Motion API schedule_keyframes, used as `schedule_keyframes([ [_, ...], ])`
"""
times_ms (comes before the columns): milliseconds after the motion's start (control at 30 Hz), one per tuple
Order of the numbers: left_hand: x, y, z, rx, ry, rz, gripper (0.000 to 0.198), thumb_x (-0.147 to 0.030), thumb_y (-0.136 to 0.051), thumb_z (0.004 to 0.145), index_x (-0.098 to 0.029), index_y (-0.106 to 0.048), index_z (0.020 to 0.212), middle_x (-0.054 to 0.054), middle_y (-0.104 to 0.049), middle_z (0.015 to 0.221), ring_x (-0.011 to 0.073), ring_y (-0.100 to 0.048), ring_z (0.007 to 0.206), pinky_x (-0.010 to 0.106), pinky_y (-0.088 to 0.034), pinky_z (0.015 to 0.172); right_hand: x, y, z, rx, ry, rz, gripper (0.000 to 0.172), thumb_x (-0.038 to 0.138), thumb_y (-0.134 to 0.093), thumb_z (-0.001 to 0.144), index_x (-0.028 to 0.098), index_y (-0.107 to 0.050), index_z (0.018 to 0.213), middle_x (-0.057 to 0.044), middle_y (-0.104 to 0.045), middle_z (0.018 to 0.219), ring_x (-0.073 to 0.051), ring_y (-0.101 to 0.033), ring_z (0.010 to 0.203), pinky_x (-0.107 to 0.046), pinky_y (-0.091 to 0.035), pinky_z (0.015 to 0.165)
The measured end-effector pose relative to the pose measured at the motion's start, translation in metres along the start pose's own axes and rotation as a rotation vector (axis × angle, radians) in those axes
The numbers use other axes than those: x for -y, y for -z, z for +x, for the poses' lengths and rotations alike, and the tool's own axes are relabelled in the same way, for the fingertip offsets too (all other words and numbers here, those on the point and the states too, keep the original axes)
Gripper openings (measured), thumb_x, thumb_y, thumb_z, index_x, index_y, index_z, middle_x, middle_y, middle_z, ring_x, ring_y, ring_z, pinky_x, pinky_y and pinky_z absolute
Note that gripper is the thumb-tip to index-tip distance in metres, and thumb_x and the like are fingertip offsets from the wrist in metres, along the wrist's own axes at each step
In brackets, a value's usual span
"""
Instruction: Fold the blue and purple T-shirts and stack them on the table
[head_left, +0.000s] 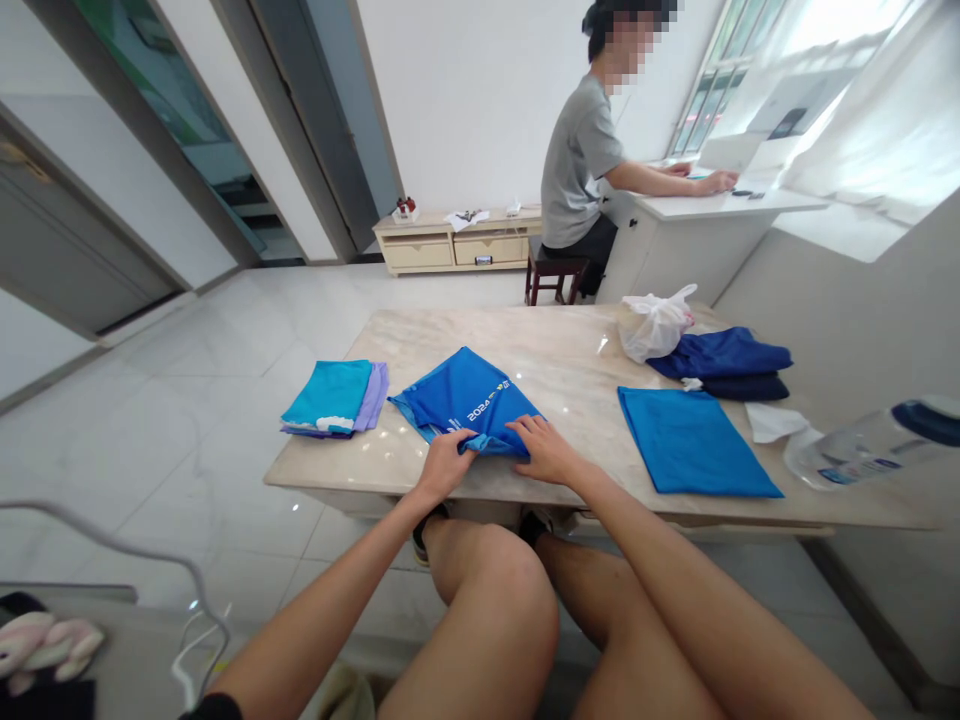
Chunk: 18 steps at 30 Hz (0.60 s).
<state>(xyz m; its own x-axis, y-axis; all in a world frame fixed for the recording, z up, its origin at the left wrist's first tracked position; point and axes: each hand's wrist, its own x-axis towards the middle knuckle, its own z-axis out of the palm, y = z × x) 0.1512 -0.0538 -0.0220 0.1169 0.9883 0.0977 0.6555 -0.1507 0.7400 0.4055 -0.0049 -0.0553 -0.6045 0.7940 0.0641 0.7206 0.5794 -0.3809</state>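
A folded blue cloth (469,393) with a white "2024" print and small yellow marks lies slantwise on the marble-look table. My left hand (448,464) is closed on its near edge, where a lighter blue underside shows in a rolled-up fold. At the near right corner, my right hand (549,452) has its fingers bent over the top of the cloth and the thumb low at the edge. To the left is a small stack with a folded teal cloth (328,392) on top and a purple cloth (376,395) under it.
On the table's (577,400) right lie a flat folded blue cloth (694,440), dark blue fabric (727,352), a white plastic bag (654,322), a tissue (776,420) and a clear bottle (862,450). Beyond, a person (581,140) sits on a stool (555,272) at a white desk.
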Motion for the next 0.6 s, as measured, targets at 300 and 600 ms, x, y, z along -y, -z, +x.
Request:
schedule_keyframes([
  [300,0.024,0.051,-0.074,-0.082,0.047,-0.148,0.034,-0.051,-0.067,0.094,-0.021,-0.082,0.099,0.005,-0.083,0.093,0.0242,-0.072,0.088,0.032,-0.054,0.086,0.004,0.04,0.002,0.074,-0.179,0.031,0.036,0.008,-0.064,0.09,0.021,-0.084,0.116,-0.01,-0.083,0.123,-0.029,-0.072,0.12,-0.04,-0.052,0.112],
  [600,0.041,0.098,-0.116,-0.036,0.205,-0.387,0.055,-0.07,-0.076,0.082,-0.019,-0.081,0.101,0.005,-0.08,0.095,0.0239,-0.071,0.088,0.033,-0.057,0.083,0.044,0.086,-0.001,0.141,-0.201,0.749,0.046,0.059,-0.075,0.091,0.018,-0.088,0.106,-0.006,-0.085,0.104,-0.032,-0.074,0.107,-0.043,-0.058,0.102],
])
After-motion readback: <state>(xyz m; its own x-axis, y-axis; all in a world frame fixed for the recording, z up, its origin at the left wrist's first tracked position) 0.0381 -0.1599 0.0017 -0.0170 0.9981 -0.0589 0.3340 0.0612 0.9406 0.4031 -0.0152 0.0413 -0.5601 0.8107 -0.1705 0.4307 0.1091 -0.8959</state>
